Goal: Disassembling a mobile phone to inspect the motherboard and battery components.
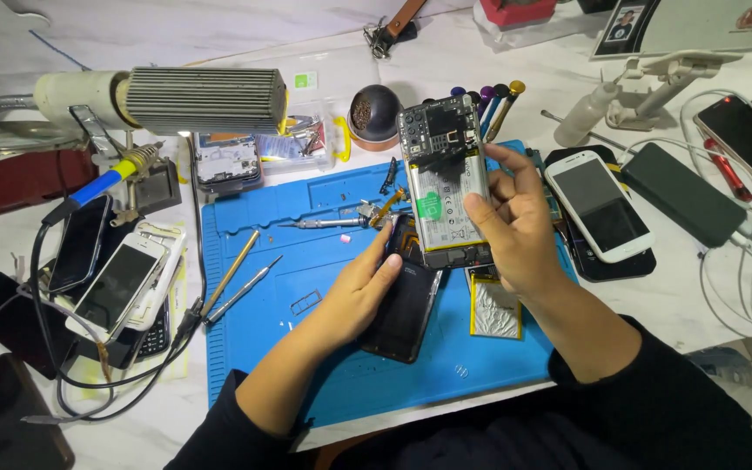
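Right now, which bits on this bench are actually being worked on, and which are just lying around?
In hand:
right hand holds the opened phone
left hand rests on the black back cover
blue mat under both

Lying about:
white phone
soldering iron
phones piled at left
power bank
screwdrivers

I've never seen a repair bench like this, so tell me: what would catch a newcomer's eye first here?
First, the opened phone with its circuit board and battery bared, held upright in the right hand above the blue work mat. The left hand rests on a dark back cover lying on that mat. At the left edge a heap of old phones lies tangled in black cables.
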